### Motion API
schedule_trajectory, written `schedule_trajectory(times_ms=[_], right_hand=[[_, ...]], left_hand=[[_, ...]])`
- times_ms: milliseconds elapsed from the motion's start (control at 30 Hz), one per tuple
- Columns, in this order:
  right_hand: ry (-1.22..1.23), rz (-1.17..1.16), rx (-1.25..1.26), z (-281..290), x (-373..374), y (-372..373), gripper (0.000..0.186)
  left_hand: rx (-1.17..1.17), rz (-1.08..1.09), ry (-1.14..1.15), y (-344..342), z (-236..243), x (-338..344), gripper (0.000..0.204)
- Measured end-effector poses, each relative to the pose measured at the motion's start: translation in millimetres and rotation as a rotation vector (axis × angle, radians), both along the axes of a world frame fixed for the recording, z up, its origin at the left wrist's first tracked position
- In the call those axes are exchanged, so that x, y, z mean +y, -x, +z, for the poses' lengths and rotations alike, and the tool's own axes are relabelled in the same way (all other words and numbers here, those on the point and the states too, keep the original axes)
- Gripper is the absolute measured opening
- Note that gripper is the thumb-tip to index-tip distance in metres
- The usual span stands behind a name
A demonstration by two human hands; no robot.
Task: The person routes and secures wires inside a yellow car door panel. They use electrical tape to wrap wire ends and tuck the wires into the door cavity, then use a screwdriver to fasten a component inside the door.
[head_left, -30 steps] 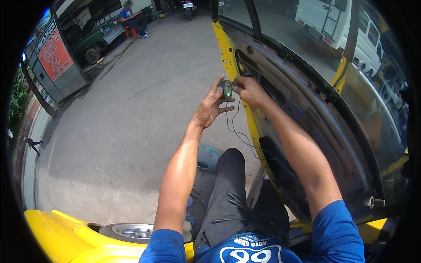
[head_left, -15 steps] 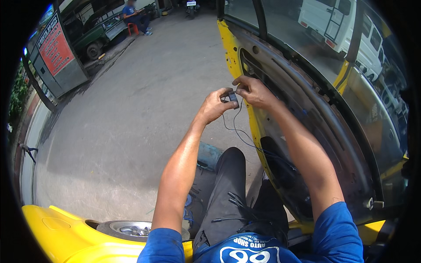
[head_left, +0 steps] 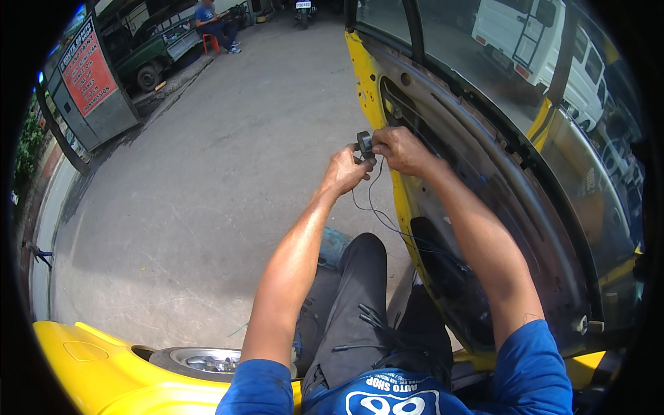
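Out in front of me, beside the yellow edge of the open car door (head_left: 369,76), both hands meet at a small round black roll that looks like electrical tape (head_left: 364,143). My left hand (head_left: 344,171) is closed at its lower side, thumb and fingertips pinching. My right hand (head_left: 402,150) pinches at the roll's right side; whether a strip or a wire end lies between its fingertips is too small to tell. Thin dark wires (head_left: 374,207) hang in loops from under the hands and run down to the lower part of the door.
The door's bare inner panel (head_left: 477,159) stands along my right. A yellow fender (head_left: 104,366) and wheel (head_left: 207,361) are at lower left. A teal object (head_left: 333,247) is by my knee. Farther off are a seated person (head_left: 213,26), a green pickup (head_left: 155,52) and a signboard (head_left: 88,69).
The black roll has turned and risen slightly, now showing its round face. My left hand has shifted a little lower and right; the right fingers have come down onto the roll's side.
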State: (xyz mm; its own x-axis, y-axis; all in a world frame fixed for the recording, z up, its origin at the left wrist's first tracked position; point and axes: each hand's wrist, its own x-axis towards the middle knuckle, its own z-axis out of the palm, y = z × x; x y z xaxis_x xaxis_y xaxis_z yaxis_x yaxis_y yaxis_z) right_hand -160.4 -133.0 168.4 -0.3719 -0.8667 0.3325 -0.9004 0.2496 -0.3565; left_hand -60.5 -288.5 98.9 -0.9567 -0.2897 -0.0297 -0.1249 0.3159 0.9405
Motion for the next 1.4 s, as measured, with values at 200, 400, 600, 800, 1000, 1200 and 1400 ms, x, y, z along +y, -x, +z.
schedule_trajectory(times_ms=[200, 400, 600, 800, 1000, 1200, 1400], right_hand=[[-0.04, -0.012, -0.063, -3, 2, 3, 0.013], [-0.06, -0.082, -0.142, -9, -2, 7, 0.018], [-0.07, -0.188, -0.242, -6, -8, 10, 0.019], [-0.085, -0.166, -0.26, -1, -7, 8, 0.019], [-0.159, -0.16, -0.283, 3, -3, 3, 0.019], [-0.167, -0.126, -0.246, -4, -3, 9, 0.02], [-0.154, -0.201, -0.27, -6, -5, 10, 0.02]], left_hand=[[0.049, -0.13, -0.726, 9, -19, -12, 0.073], [0.228, -0.012, -0.768, 10, -26, -4, 0.064], [0.439, -0.215, -0.918, -16, -18, -11, 0.049], [0.371, 0.021, -0.408, -15, -10, 1, 0.07], [0.184, 0.171, 0.202, 0, -10, 11, 0.075], [0.3, -0.156, -0.515, -3, -11, -3, 0.071], [0.292, -0.239, -0.736, -11, -10, -10, 0.074]])
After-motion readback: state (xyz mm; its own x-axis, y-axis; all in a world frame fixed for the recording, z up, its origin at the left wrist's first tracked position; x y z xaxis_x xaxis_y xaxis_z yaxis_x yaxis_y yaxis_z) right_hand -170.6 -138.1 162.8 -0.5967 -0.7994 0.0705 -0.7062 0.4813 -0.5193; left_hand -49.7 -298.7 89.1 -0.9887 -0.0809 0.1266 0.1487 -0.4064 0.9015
